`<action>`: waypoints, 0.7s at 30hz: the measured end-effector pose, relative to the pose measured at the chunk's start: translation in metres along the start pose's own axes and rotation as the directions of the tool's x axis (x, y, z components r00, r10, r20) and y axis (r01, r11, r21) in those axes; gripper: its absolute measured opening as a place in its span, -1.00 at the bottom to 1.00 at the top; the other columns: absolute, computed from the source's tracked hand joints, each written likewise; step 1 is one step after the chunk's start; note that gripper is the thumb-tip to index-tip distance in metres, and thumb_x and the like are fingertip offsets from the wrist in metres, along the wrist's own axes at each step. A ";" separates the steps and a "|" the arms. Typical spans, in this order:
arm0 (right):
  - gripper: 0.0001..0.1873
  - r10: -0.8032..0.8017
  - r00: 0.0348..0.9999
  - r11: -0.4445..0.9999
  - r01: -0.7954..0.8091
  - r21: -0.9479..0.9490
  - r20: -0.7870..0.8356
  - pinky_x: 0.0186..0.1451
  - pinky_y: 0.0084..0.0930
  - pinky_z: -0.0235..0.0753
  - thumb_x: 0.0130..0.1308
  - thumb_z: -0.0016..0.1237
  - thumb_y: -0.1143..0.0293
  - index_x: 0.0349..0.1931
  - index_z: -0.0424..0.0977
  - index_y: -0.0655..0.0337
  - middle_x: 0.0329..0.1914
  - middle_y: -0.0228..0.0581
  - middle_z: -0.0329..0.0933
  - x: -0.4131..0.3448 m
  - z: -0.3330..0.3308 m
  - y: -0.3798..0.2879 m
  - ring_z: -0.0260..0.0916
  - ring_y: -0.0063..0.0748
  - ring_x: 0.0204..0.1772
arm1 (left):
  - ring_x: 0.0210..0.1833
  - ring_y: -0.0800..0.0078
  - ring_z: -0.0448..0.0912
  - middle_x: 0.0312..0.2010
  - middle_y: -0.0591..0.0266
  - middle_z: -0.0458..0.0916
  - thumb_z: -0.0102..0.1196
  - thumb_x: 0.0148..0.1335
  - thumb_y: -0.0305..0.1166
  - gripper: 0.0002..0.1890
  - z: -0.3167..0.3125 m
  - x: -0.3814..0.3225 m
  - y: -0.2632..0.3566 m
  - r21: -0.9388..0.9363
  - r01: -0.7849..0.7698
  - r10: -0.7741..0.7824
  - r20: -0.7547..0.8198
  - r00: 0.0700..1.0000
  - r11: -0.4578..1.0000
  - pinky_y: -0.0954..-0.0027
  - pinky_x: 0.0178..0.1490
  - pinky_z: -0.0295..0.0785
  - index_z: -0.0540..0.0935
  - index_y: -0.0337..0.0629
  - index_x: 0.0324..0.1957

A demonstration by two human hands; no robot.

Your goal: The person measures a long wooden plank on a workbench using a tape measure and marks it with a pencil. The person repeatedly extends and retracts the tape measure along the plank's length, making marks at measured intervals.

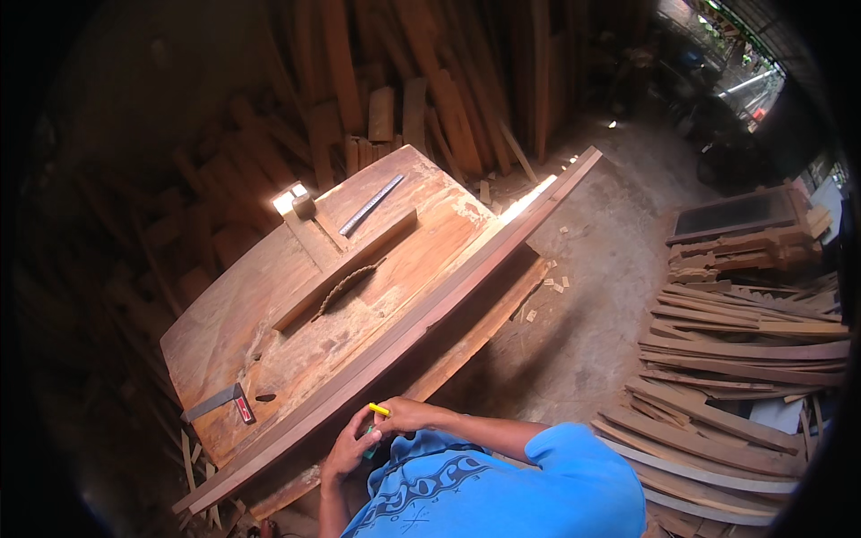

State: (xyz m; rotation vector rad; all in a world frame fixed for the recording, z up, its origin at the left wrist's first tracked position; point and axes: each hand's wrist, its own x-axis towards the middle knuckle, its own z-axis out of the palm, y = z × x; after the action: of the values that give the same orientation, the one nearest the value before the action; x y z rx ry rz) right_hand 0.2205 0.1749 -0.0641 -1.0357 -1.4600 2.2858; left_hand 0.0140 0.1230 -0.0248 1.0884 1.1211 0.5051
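Close to my body, over the near side of a wooden table saw (296, 363), my two hands are together. My right hand (407, 413) grips a short yellow stick-like tool (379, 409), perhaps a pencil or marker. My left hand (346, 447) holds a small green object (369, 445), partly hidden by its fingers. Just beyond the hands, long wooden strips (403, 339) lie along the table's near edge, overhanging both ends. A try square (232, 403) rests at the left corner. Farther off, a toothed circular saw blade (346, 288) rises beside a wooden fence (346, 269).
A steel ruler (371, 205) lies behind the fence, near a wooden brace (306, 235). Sawdust covers parts of the tabletop. Boards (444, 114) lean at the back. Stacked wooden strips (740, 363) and a framed panel (733, 214) occupy the right. Offcuts (555, 286) litter the floor.
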 end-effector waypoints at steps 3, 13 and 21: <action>-0.74 0.126 0.988 0.990 -0.120 -0.071 0.084 -0.53 -0.59 0.15 0.21 0.18 0.22 -0.40 0.37 0.10 -0.59 -0.54 0.27 -0.003 -0.007 -0.002 0.17 -0.68 -0.55 | 0.13 0.50 0.44 0.08 0.24 0.50 0.18 0.35 -0.11 -0.31 0.004 0.009 -0.001 -0.005 0.056 -0.055 0.150 0.987 0.998 0.42 0.23 0.33 0.28 -0.18 0.41; -0.85 -0.098 0.727 0.846 0.420 0.327 -0.680 -0.75 -0.83 0.19 0.26 0.04 0.48 -0.21 0.43 0.30 -0.31 -0.17 0.65 -0.064 -0.225 -0.071 0.37 -0.76 -0.61 | -0.36 0.67 0.54 -0.43 0.43 0.62 0.16 0.39 -0.19 -0.75 -0.099 -0.067 -0.053 -0.062 0.442 -0.445 -0.042 0.894 0.895 0.54 -0.25 0.46 0.68 -0.18 -0.20; -0.87 -0.011 0.089 0.691 0.721 0.057 -0.996 -0.75 -0.83 0.00 0.26 0.17 0.36 -0.23 0.56 0.13 -0.32 -0.42 0.64 -0.167 -0.378 -0.091 0.25 -0.84 -0.60 | -0.46 0.63 0.52 -0.52 0.37 0.63 0.27 0.28 -0.23 -0.73 -0.162 -0.131 -0.041 0.020 0.494 -0.469 -0.285 0.836 0.869 0.51 -0.35 0.42 0.74 -0.26 -0.36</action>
State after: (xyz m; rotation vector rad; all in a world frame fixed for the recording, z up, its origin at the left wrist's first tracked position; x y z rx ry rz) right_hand 0.5801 0.3913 -0.0070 -1.2382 -0.3047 0.9432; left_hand -0.1913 0.0719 -0.0052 0.7812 1.6197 0.2001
